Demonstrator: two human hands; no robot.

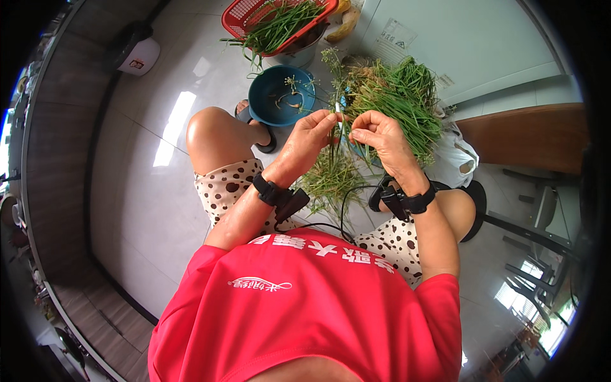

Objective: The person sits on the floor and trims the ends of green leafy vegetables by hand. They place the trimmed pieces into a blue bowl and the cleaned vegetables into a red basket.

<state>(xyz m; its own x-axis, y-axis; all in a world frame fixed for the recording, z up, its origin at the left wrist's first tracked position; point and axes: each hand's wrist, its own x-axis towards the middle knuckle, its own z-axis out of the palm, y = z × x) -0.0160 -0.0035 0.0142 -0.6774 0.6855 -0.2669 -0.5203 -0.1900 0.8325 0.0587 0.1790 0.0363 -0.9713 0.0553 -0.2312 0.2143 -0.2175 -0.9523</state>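
Note:
My left hand (308, 143) pinches a small bunch of green chive-like stalks (333, 145) between thumb and fingers; their leaves hang down below it. A pale white stem end (338, 109) sticks up between my two hands. Just to the right, my right hand (383, 141) has thumb and forefinger closed on thin green leaves, partly hidden by the fingers. Behind it lies a large heap of long green stalks (405, 102) with dry brownish bits. On the floor below my hands is a loose pile of trimmed, yellowish-green leaves (332, 179).
A blue plastic basin (260, 102) holds a few pale bulbs or stems. Beyond it, a red basket (230, 18) of green stalks rests on a bucket (300, 56). A white plastic bag (456, 157) lies right of the heap. A pale cabinet (468, 38) and dark cupboards (62, 143) flank the floor.

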